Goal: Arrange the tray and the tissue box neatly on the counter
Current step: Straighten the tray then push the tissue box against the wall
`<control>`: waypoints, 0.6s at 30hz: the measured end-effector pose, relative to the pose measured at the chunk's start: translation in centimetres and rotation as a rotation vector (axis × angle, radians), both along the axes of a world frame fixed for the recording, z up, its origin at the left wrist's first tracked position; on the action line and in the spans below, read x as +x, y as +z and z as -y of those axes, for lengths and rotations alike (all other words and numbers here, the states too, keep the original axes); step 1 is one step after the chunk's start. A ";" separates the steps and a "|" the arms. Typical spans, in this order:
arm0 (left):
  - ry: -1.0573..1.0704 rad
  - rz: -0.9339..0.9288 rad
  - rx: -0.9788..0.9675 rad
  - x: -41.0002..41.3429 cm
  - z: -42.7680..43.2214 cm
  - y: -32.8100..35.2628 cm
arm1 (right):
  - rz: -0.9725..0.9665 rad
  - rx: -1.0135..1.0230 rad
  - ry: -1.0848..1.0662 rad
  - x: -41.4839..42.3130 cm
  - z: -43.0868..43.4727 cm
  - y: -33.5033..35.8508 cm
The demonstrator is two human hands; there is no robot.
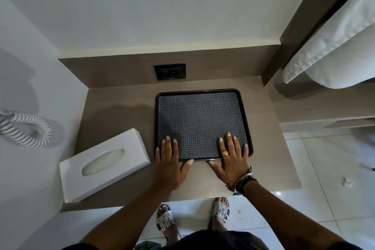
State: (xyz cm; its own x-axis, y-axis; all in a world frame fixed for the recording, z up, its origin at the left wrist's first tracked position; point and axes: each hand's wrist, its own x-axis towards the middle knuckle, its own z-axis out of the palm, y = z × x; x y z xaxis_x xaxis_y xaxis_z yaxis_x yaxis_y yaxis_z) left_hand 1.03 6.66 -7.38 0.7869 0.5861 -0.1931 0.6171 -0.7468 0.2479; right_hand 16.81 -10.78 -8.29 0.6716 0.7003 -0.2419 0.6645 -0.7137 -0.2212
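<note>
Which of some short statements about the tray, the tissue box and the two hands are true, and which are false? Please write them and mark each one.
1. Both hands lie flat on the near edge of the black tray. True: the left hand and the right hand rest there, fingers spread.
2. The tissue box stands inside the tray. False: it lies on the counter, left of the tray.
3. The tissue box lies parallel to the tray. False: it is turned at an angle.
4. The tray carries no objects. True.
5. The right hand wears a ring. True.
</note>
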 end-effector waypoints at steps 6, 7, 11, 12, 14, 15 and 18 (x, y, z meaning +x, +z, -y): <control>0.009 0.005 -0.002 1.2 -1.4 -0.3 | 0.002 0.011 0.003 1.5 -1.6 0.0; 0.015 0.008 -0.002 1.5 -1.8 -0.4 | 0.005 0.010 0.003 1.8 -2.0 0.1; 0.040 0.020 -0.014 2.7 -2.8 -0.4 | 0.009 0.021 -0.002 3.0 -3.4 0.3; 0.043 0.020 -0.015 3.0 -3.1 -0.4 | 0.008 0.022 -0.005 3.3 -3.7 0.3; 0.041 0.011 -0.007 3.3 -3.7 -0.3 | 0.013 0.031 -0.009 3.8 -4.4 0.3; 0.038 0.011 -0.001 3.5 -4.1 -0.4 | 0.014 0.036 -0.012 4.0 -4.7 0.3; 0.042 0.005 0.005 4.0 -4.8 -0.5 | 0.020 0.042 -0.017 4.4 -5.3 0.2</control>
State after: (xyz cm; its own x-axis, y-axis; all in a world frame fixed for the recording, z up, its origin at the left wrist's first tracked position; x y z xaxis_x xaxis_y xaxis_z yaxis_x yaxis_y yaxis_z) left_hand 5.02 11.47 -7.87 0.7625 0.6195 -0.1868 0.6468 -0.7214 0.2474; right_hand 21.18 -5.47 -8.08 0.6882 0.6977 -0.1990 0.6568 -0.7156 -0.2375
